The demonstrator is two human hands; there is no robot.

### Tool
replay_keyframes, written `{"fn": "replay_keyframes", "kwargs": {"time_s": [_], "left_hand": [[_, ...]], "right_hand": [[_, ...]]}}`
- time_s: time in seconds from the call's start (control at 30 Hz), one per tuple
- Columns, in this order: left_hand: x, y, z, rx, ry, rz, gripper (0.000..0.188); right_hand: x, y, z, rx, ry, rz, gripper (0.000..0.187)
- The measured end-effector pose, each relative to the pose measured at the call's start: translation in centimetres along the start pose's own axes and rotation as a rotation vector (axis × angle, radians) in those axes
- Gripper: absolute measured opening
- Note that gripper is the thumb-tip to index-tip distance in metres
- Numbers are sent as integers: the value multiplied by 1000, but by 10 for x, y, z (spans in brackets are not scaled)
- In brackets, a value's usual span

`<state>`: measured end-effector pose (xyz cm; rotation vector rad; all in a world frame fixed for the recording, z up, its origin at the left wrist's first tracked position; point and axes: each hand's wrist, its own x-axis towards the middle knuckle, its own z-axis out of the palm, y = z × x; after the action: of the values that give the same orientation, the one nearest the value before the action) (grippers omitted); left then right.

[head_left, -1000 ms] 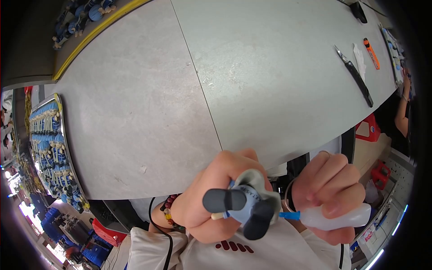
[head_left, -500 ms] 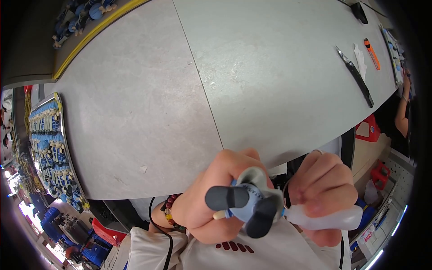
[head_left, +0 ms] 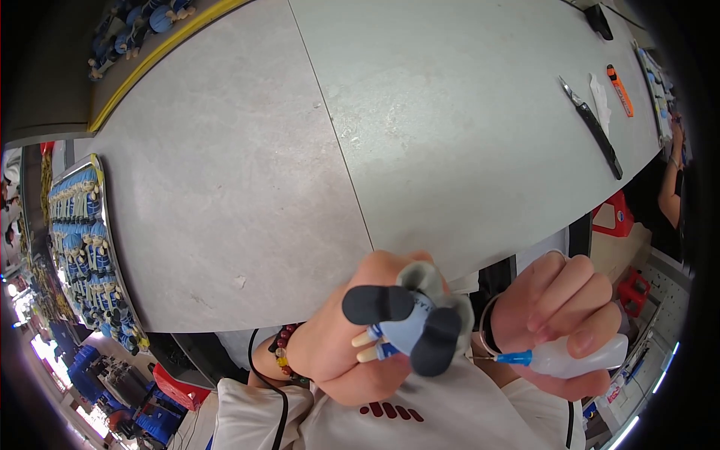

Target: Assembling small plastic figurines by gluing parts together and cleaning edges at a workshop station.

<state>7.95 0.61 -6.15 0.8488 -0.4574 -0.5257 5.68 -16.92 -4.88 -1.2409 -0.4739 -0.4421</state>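
Just past the table's near edge, my left hand (head_left: 360, 330) is closed round a small figurine (head_left: 411, 330). Its two dark shoe soles face up at me, with grey trousers, a blue body and small pale hands showing. The rest of it is hidden in my fist. To its right my right hand (head_left: 562, 322) grips a white squeeze bottle (head_left: 581, 355) with a blue needle tip (head_left: 514, 358). The thin needle points left toward the figurine's grey part; whether it touches I cannot tell.
A metal tray (head_left: 112, 255) full of blue figurines stands on the left, with more figurines (head_left: 142, 22) on a yellow-edged shelf at upper left. On the table (head_left: 247, 150) lie a black-handled knife (head_left: 596, 135) and an orange cutter (head_left: 620, 90). Another person's arm (head_left: 671, 187) shows far right.
My right hand and the bottle have moved right, away from the figurine, so the blue tip and needle now show. The figurine has turned slightly in my left hand.
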Motion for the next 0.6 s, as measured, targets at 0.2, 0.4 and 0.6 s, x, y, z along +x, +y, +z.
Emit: {"fn": "replay_keyframes", "kwargs": {"time_s": [0.2,0.4,0.6], "left_hand": [[-13,-6,13,62,261,6,20],[-11,-3,10,144,217,-29,21],[-6,-6,7,-8,166,56,24]], "right_hand": [[0,0,1,-4,13,-2,15],[0,0,0,-2,29,-2,13],[-1,4,6,1,84,-48,13]]}}
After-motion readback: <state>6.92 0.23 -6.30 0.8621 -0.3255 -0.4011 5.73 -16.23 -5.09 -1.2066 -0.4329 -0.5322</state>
